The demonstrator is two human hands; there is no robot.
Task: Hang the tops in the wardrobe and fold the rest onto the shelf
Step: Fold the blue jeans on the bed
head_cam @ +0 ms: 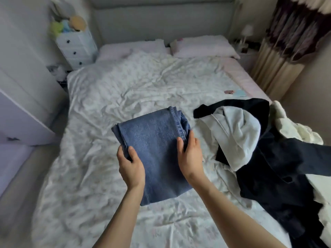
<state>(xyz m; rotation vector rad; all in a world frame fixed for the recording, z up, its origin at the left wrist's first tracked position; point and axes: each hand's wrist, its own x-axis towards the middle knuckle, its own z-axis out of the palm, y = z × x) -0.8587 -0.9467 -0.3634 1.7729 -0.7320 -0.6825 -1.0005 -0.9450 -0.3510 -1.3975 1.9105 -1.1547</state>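
Folding step near done: folded jeans [154, 149] on the near bed [100, 97], left hand [131, 166] gripping their left edge, right hand [189, 154] gripping the right. Next: lift level, carry to shelf.

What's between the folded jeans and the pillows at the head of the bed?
In the head view, only rumpled white duvet lies between the folded jeans and the pillows; no clothes lie on that stretch.
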